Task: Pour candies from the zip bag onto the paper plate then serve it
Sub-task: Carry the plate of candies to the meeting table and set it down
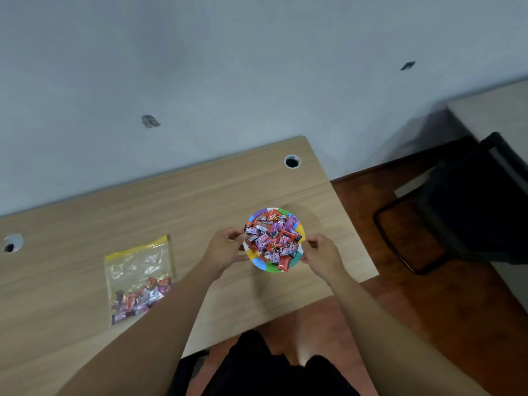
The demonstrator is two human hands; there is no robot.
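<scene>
My left hand [225,248] gripped the left rim of the paper plate [258,262], fingers curled under it and thumb on top, while my right hand [321,252] pinched the right rim the same way. The plate carried a heap of wrapped candies [273,238] and sat over the right end of the wooden desk [200,201], near its right edge and well short of the front edge. I could not tell whether the plate rested on the desk or hung just above it. Bare desktop lay open behind the plate toward the wall [228,67]. The zip bag [140,278] lay flat to my left, well apart, a few candies inside; my left forearm covered its near corner. A dark chair [463,204] stood beyond the desk's right edge, blurred.
</scene>
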